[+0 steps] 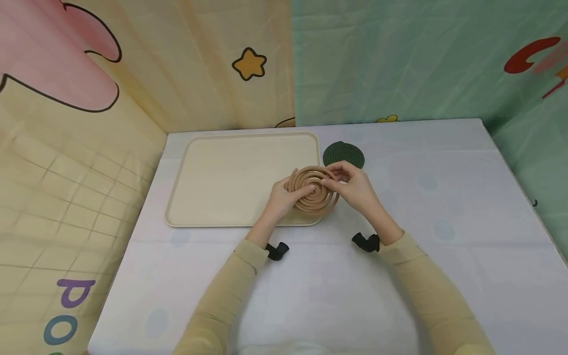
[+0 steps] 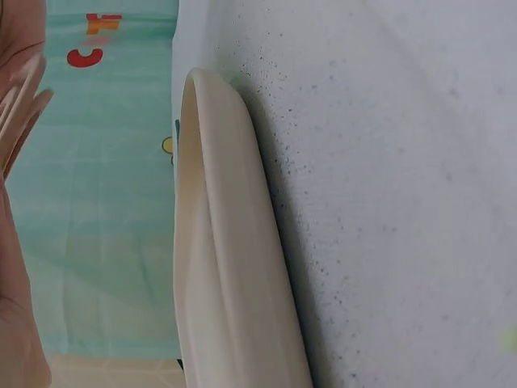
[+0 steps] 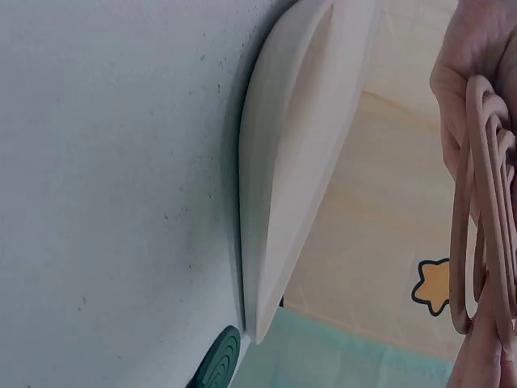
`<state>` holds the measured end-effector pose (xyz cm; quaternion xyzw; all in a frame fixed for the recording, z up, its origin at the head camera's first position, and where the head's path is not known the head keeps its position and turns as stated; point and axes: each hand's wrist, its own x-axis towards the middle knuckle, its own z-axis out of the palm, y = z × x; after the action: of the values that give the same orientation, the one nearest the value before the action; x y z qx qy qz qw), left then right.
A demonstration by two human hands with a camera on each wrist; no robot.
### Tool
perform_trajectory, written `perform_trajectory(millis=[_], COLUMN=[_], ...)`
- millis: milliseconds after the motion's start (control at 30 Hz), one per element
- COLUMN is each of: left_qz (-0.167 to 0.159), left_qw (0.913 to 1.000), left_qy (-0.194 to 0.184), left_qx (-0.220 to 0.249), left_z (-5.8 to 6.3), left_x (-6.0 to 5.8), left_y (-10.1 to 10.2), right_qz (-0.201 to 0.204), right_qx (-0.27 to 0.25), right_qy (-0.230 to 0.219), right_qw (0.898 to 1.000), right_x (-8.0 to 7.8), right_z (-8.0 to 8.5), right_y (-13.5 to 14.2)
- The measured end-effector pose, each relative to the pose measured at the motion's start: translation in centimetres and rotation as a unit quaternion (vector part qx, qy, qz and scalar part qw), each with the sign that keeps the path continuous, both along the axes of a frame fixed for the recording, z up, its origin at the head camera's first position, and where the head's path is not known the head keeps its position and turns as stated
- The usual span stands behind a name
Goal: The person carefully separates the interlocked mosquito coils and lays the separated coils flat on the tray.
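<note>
Fingers [image 1: 303,192] of left hand [image 1: 279,201] and right hand [image 1: 353,186] pinch the coil [image 1: 316,199] over the tray's [image 1: 239,177] right end; it seems light, bendy, best held across rings.

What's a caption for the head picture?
Brown mosquito coil held by left hand and right hand, near green coil and cream tray.

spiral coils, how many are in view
2. The brown coil is held up by the left hand and right hand; the green coil lies on the table, right of the tray. No third one shows.
</note>
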<state>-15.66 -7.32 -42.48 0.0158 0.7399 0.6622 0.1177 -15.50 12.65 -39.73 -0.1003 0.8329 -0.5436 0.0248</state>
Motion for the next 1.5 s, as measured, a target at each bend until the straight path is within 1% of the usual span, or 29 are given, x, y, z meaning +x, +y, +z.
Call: perform_trajectory(millis=[100,167,233,300,367,400,467,533,600,667,733,800,833,867,933,1033,1100,1167,1200,1267,1300,1367,1433,1500], left_qz=[0.047,0.065,0.072,0.063,0.039,0.02,-0.029,-0.081,-0.127,-0.155,-0.174,-0.189,-0.191,-0.19,-0.183,-0.156,-0.139,-0.13,-0.125,-0.119,-0.117,-0.118,-0.119,-0.117], left_qw=[0.9985,0.997,0.9963,0.9962,0.9936,0.9913,0.9849,0.9783,0.9749,0.9728,0.9707,0.9686,0.9688,0.9692,0.9709,0.9753,0.9763,0.9743,0.972,0.9638,0.9584,0.9498,0.9422,0.9404], left_qy=[0.014,0.021,0.019,0.003,-0.029,-0.046,-0.08,-0.112,-0.131,-0.149,-0.158,-0.16,-0.158,-0.157,-0.153,-0.15,-0.146,-0.14,-0.139,-0.135,-0.135,-0.134,-0.138,-0.147], left_qx=[0.024,0.034,0.043,0.061,0.102,0.122,0.151,0.155,0.127,0.086,0.049,0.022,0.012,0.008,0.019,0.047,0.078,0.119,0.143,0.197,0.223,0.257,0.281,0.283], left_z=[-0.1,-0.1,-0.1,0.0,0.3,0.4,0.7,1.0,1.2,1.4,1.5,1.5,1.4,1.4,1.3,1.3,1.2,1.1,1.1,1.1,1.1,1.0,1.0,1.0], left_x=[0.1,0.1,0.2,0.2,0.2,0.2,0.1,0.0,-0.2,-0.4,-0.6,-0.8,-0.8,-0.8,-0.8,-0.6,-0.5,-0.5,-0.5,-0.4,-0.4,-0.3,-0.3,-0.3], left_y=[0.1,0.2,0.3,0.4,0.3,0.2,-0.2,-0.7,-1.1,-1.4,-1.4,-1.5,-1.5,-1.5,-1.5,-1.6,-1.6,-1.7,-1.7,-1.6,-1.6,-1.6,-1.5,-1.5], right_qz=[-0.012,-0.012,-0.011,-0.011,-0.008,-0.006,0.007,0.032,0.067,0.107,0.143,0.168,0.175,0.176,0.162,0.116,0.08,0.05,0.041,0.026,0.019,0.011,0.006,0.007], right_qx=[-0.052,-0.075,-0.084,-0.082,-0.068,-0.054,-0.025,0.015,0.053,0.087,0.114,0.135,0.14,0.142,0.137,0.115,0.093,0.067,0.048,0.003,-0.019,-0.057,-0.079,-0.074], right_qy=[-0.033,-0.047,-0.051,-0.049,-0.046,-0.043,-0.033,-0.004,0.038,0.085,0.119,0.14,0.145,0.145,0.136,0.102,0.071,0.037,0.017,-0.029,-0.049,-0.078,-0.091,-0.083], right_qw=[0.998,0.996,0.995,0.995,0.997,0.998,0.999,0.999,0.996,0.987,0.976,0.966,0.964,0.963,0.968,0.981,0.99,0.996,0.998,0.999,0.998,0.995,0.993,0.994], right_x=[0.2,0.3,0.4,0.4,0.3,0.3,0.2,0.3,0.3,0.4,0.5,0.5,0.5,0.5,0.5,0.4,0.4,0.3,0.2,0.1,0.1,-0.1,-0.2,-0.2], right_z=[-0.4,-0.6,-0.7,-0.7,-0.5,-0.4,-0.2,0.0,0.3,0.5,0.9,1.1,1.3,1.4,1.4,1.2,0.9,0.5,0.3,-0.2,-0.4,-0.8,-1.0,-1.0], right_y=[-0.2,-0.3,-0.4,-0.3,-0.1,0.1,0.4,0.7,1.1,1.2,1.3,1.2,1.1,1.0,0.9,0.8,0.8,0.9,1.0,1.0,1.0,1.0,1.0,1.0])
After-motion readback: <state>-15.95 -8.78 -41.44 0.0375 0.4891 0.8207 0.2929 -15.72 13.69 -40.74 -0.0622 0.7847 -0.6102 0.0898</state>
